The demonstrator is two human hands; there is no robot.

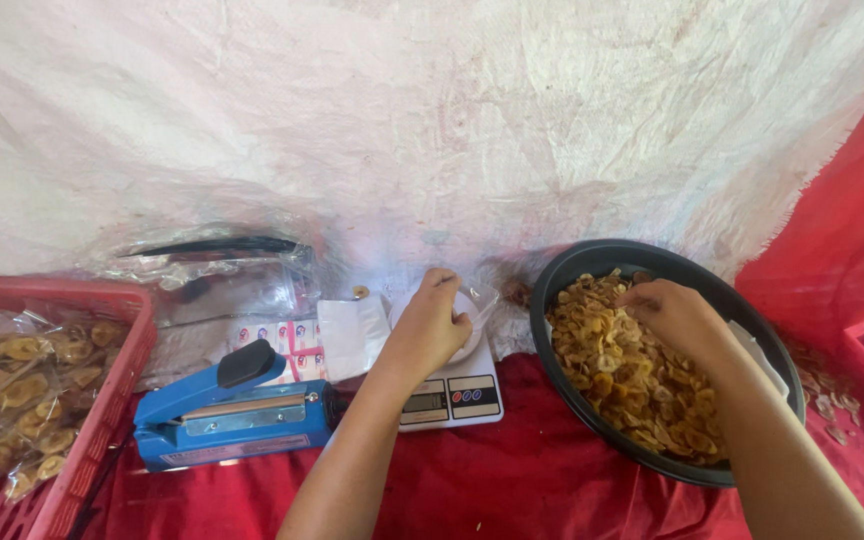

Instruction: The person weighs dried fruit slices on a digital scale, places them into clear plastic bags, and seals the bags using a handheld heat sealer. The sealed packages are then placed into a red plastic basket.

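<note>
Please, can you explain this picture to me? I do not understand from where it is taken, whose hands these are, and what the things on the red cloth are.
One camera on a person's head looks down at that person's two bare hands. The left hand is over a small white scale, holding a clear bag there. The right hand reaches into a black basin full of yellow chips. Left of the scale lies a blue heat sealer. At the far left, a red crate holds packed bags of chips. Everything rests on a red cloth, with a white sheet behind.
</note>
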